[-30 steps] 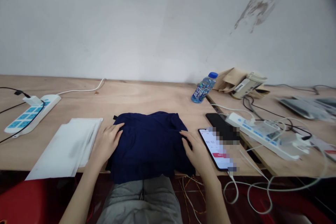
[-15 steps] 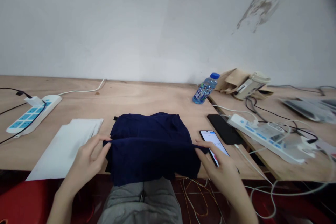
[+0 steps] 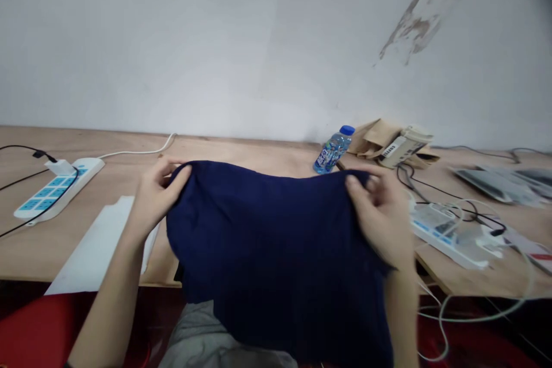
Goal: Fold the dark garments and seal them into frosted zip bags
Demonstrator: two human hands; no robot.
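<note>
A dark navy cloth hangs stretched between my two hands, raised above the front edge of the table and my lap. My left hand pinches its upper left corner between thumb and fingers. At the upper right corner, my right hand grips the fabric, thumb in front and fingers behind. The cloth's lower part drapes over my grey trousers. Both phones seen earlier are hidden behind the cloth and my right hand.
White paper sheets lie left, beside a power strip. Behind the cloth stands a blue-capped bottle. To the right are brown paper bags, a coffee package, another power strip with cables, and plastic-wrapped items.
Both hands have lifted the cloth's edge up from the table, and it now hangs open between them. The right hand has shifted right and its grip has more fabric in it.
</note>
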